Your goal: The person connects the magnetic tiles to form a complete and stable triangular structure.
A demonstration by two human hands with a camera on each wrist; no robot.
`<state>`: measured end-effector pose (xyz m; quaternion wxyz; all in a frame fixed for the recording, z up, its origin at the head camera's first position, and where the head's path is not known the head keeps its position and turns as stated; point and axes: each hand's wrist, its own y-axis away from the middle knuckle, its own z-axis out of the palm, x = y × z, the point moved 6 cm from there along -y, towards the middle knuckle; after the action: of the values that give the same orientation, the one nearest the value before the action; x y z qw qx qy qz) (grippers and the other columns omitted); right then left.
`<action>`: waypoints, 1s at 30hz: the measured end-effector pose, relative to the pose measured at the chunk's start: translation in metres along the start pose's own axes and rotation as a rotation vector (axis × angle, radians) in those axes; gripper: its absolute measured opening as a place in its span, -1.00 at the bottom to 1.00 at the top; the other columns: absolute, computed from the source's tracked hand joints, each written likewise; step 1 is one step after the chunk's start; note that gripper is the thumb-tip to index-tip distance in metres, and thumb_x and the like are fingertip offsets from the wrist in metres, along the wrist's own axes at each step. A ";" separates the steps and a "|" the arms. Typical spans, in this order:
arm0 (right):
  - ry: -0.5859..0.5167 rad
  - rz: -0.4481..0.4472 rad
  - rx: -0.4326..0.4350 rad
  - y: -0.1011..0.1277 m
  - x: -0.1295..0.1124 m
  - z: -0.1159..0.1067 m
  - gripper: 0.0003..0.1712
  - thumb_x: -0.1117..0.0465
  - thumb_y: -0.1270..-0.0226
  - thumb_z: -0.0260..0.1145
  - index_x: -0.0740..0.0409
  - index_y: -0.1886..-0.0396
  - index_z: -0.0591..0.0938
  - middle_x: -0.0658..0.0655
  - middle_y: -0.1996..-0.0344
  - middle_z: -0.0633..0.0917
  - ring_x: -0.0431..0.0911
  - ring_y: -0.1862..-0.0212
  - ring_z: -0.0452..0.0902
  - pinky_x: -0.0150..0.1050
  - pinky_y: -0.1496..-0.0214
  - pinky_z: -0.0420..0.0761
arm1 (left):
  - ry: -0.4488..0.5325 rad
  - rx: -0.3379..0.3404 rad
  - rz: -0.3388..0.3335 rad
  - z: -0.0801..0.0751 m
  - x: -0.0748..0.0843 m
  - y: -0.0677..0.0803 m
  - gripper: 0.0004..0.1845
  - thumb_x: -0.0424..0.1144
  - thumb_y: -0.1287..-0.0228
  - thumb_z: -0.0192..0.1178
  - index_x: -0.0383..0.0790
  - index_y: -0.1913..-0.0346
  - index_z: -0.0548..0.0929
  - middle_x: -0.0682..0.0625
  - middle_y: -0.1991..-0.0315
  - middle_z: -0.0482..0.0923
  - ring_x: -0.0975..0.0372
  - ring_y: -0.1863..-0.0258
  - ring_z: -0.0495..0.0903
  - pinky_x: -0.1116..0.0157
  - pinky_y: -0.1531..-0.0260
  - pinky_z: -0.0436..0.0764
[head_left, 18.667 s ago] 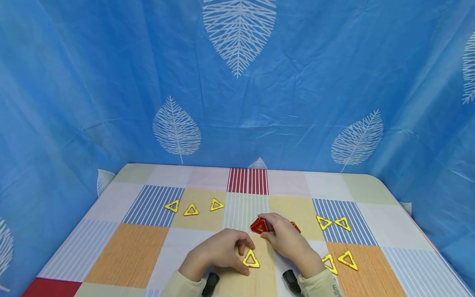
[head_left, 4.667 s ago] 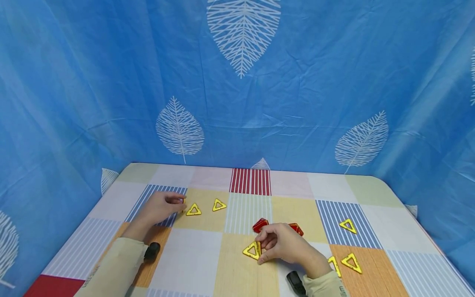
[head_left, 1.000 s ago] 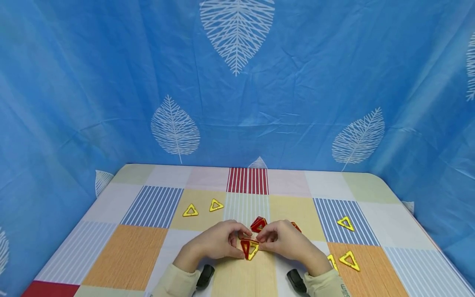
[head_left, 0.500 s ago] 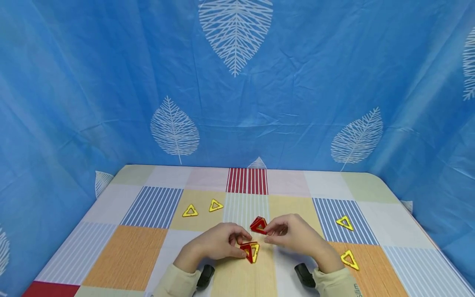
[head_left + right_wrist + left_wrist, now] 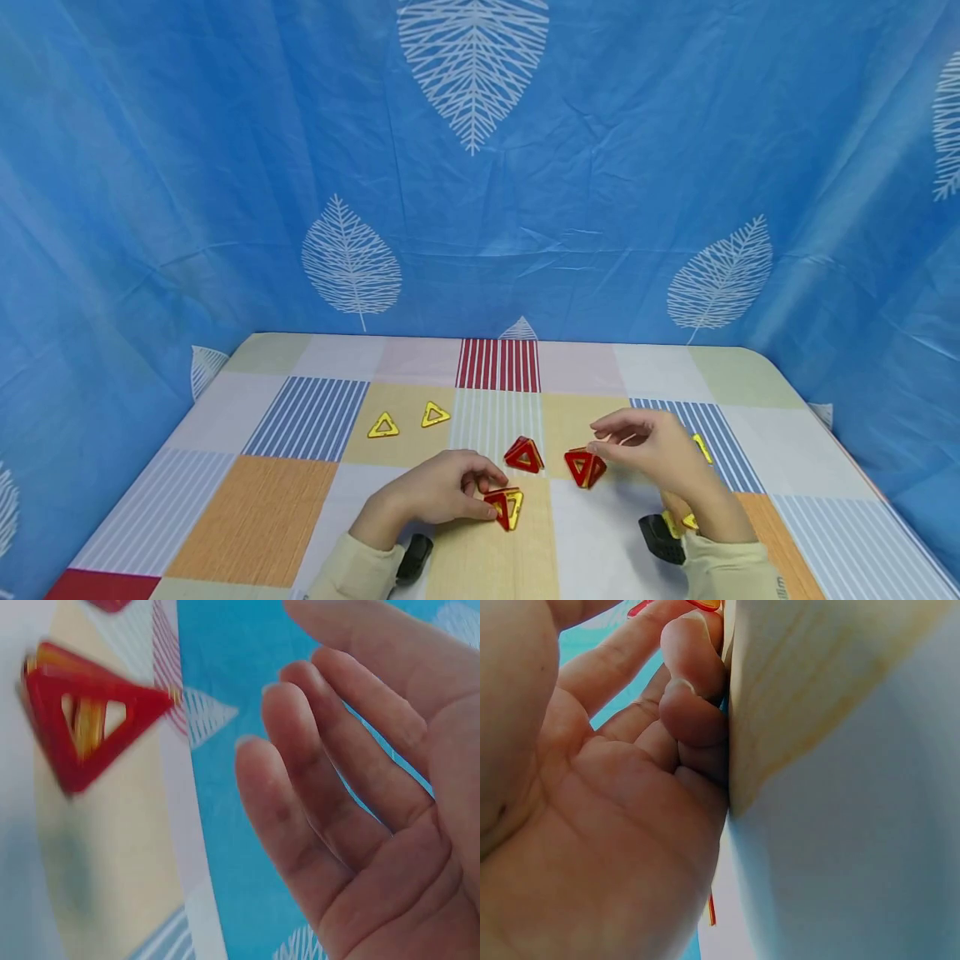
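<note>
My left hand rests on the table and pinches a small red and yellow triangle cluster with curled fingers. The left wrist view shows the left hand curled against the tablecloth. My right hand hovers with relaxed, straight fingers just right of a red triangle pyramid and holds nothing. In the right wrist view, the red pyramid lies apart from the right hand, whose palm is spread. Another red pyramid stands between the hands.
Two flat yellow triangles lie at the left on the checked tablecloth. More yellow triangles are partly hidden behind the right hand and wrist. A blue leaf-print curtain surrounds the table.
The right hand has let go of the cluster and moved right, uncovering the second red pyramid. The left hand stays on the red and yellow cluster.
</note>
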<state>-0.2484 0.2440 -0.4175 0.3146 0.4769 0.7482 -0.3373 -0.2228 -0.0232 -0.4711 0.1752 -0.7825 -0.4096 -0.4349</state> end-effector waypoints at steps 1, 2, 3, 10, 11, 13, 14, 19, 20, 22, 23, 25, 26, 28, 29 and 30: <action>0.012 0.012 0.029 0.001 0.003 -0.005 -0.70 0.19 -0.18 0.56 0.23 0.13 0.77 0.14 0.25 0.76 -0.15 0.31 0.65 -0.26 0.26 0.64 | 0.001 0.000 -0.001 0.000 0.000 0.000 -0.71 -0.26 -0.19 0.48 -0.09 0.02 0.73 0.14 0.33 0.54 0.34 0.51 0.38 0.39 0.45 0.42; 0.028 0.024 0.059 0.002 0.006 -0.009 -0.68 0.19 -0.18 0.56 0.25 0.12 0.77 0.15 0.24 0.76 -0.16 0.30 0.65 -0.27 0.25 0.64 | 0.002 0.000 -0.001 0.000 0.000 0.000 -0.71 -0.26 -0.19 0.48 -0.09 0.02 0.73 0.14 0.33 0.54 0.34 0.51 0.38 0.39 0.45 0.42; 0.044 0.038 0.088 0.003 0.009 -0.013 -0.66 0.17 -0.19 0.56 0.25 0.10 0.76 0.15 0.22 0.76 -0.17 0.29 0.65 -0.28 0.24 0.64 | 0.004 -0.001 0.000 0.000 0.000 0.000 -0.72 -0.26 -0.19 0.47 -0.09 0.02 0.73 0.13 0.33 0.54 0.34 0.50 0.38 0.39 0.45 0.42; 0.184 0.169 0.255 0.010 0.033 -0.041 -0.39 -0.01 -0.21 0.55 0.22 -0.17 0.66 0.23 0.08 0.74 0.03 0.11 0.66 -0.35 0.25 0.61 | 0.018 -0.003 -0.006 0.000 0.001 0.001 -0.72 -0.27 -0.19 0.47 -0.10 0.03 0.73 0.12 0.33 0.54 0.34 0.50 0.38 0.39 0.45 0.42; 0.201 0.197 0.274 0.011 0.035 -0.044 -0.35 -0.03 -0.20 0.55 0.22 -0.20 0.63 0.25 0.05 0.73 0.08 0.08 0.66 -0.34 0.25 0.61 | 0.016 -0.003 -0.006 0.000 0.001 0.001 -0.72 -0.27 -0.19 0.47 -0.10 0.02 0.73 0.12 0.33 0.54 0.34 0.50 0.38 0.39 0.45 0.42; 0.209 0.257 0.312 0.015 0.040 -0.050 -0.29 -0.03 -0.19 0.56 0.24 -0.25 0.60 0.30 -0.01 0.70 0.17 0.00 0.62 -0.25 0.19 0.63 | 0.013 -0.002 -0.006 0.000 0.001 0.001 -0.72 -0.27 -0.19 0.47 -0.11 0.02 0.73 0.12 0.33 0.54 0.34 0.50 0.38 0.39 0.45 0.42; 0.211 0.293 0.327 0.016 0.043 -0.052 -0.26 -0.02 -0.19 0.56 0.25 -0.28 0.58 0.32 -0.04 0.68 0.20 -0.03 0.60 -0.18 0.15 0.65 | 0.010 -0.002 -0.005 0.000 0.001 0.001 -0.71 -0.27 -0.19 0.47 -0.11 0.02 0.74 0.12 0.33 0.54 0.34 0.50 0.38 0.39 0.45 0.42; 0.168 0.479 0.386 0.027 0.062 -0.062 -0.13 -0.03 -0.16 0.58 0.29 -0.37 0.48 0.42 -0.20 0.56 0.30 -0.18 0.47 0.17 -0.09 0.55 | 0.004 -0.002 -0.001 0.000 0.000 0.000 -0.71 -0.26 -0.19 0.47 -0.11 0.02 0.74 0.13 0.33 0.54 0.34 0.51 0.38 0.39 0.45 0.42; 0.161 0.510 0.395 0.029 0.066 -0.064 -0.12 -0.03 -0.16 0.57 0.30 -0.38 0.47 0.43 -0.22 0.54 0.31 -0.19 0.45 0.18 -0.12 0.53 | 0.003 -0.002 -0.001 0.000 0.000 0.000 -0.71 -0.25 -0.19 0.48 -0.10 0.02 0.74 0.14 0.32 0.54 0.34 0.50 0.38 0.39 0.45 0.42; 0.146 0.568 0.418 0.033 0.073 -0.067 -0.10 -0.03 -0.15 0.58 0.31 -0.38 0.46 0.44 -0.25 0.51 0.31 -0.22 0.42 0.18 -0.17 0.50 | 0.000 -0.001 -0.001 0.000 0.000 0.001 -0.71 -0.25 -0.19 0.48 -0.10 0.02 0.74 0.14 0.32 0.54 0.34 0.50 0.38 0.39 0.45 0.42; 0.133 0.595 0.433 0.035 0.077 -0.069 -0.09 -0.02 -0.15 0.58 0.33 -0.38 0.45 0.45 -0.26 0.50 0.32 -0.23 0.40 0.18 -0.19 0.48 | -0.002 0.000 0.000 0.000 0.000 0.001 -0.71 -0.25 -0.19 0.48 -0.10 0.02 0.73 0.14 0.32 0.54 0.34 0.50 0.38 0.39 0.45 0.42; 0.115 0.648 0.463 0.039 0.085 -0.072 -0.08 -0.01 -0.13 0.59 0.34 -0.39 0.45 0.46 -0.28 0.47 0.32 -0.23 0.38 0.19 -0.21 0.45 | -0.005 0.000 0.000 0.000 0.001 0.001 -0.71 -0.25 -0.19 0.48 -0.10 0.02 0.74 0.14 0.33 0.54 0.34 0.50 0.38 0.39 0.45 0.42; 0.108 0.670 0.476 0.041 0.088 -0.073 -0.07 -0.01 -0.12 0.60 0.34 -0.39 0.44 0.46 -0.29 0.46 0.32 -0.23 0.36 0.19 -0.22 0.44 | -0.005 0.000 -0.001 0.000 0.001 0.001 -0.71 -0.25 -0.18 0.48 -0.10 0.02 0.74 0.14 0.33 0.54 0.34 0.51 0.38 0.39 0.45 0.42; 0.091 0.702 0.497 0.043 0.093 -0.075 -0.05 0.01 -0.11 0.61 0.35 -0.39 0.43 0.47 -0.30 0.44 0.34 -0.24 0.34 0.21 -0.23 0.42 | -0.005 0.000 -0.003 0.000 0.001 0.001 -0.71 -0.25 -0.18 0.48 -0.10 0.02 0.74 0.14 0.34 0.54 0.34 0.51 0.38 0.39 0.46 0.42; 0.083 0.716 0.501 0.044 0.096 -0.075 -0.05 0.02 -0.10 0.61 0.35 -0.40 0.43 0.48 -0.30 0.43 0.34 -0.25 0.32 0.22 -0.23 0.41 | -0.004 0.000 -0.002 0.000 0.001 0.001 -0.71 -0.25 -0.18 0.48 -0.10 0.02 0.74 0.13 0.34 0.54 0.34 0.51 0.38 0.39 0.46 0.41; 0.073 0.727 0.501 0.044 0.099 -0.075 -0.04 0.03 -0.10 0.61 0.36 -0.40 0.42 0.49 -0.31 0.42 0.35 -0.27 0.30 0.22 -0.25 0.40 | -0.004 0.000 -0.003 0.000 0.001 0.001 -0.71 -0.25 -0.18 0.48 -0.10 0.02 0.74 0.13 0.34 0.54 0.34 0.52 0.37 0.39 0.46 0.41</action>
<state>-0.2528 0.3679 -0.4615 0.2608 0.7823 0.4375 -0.3586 -0.2217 -0.0233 -0.4704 0.1737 -0.7829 -0.4109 -0.4337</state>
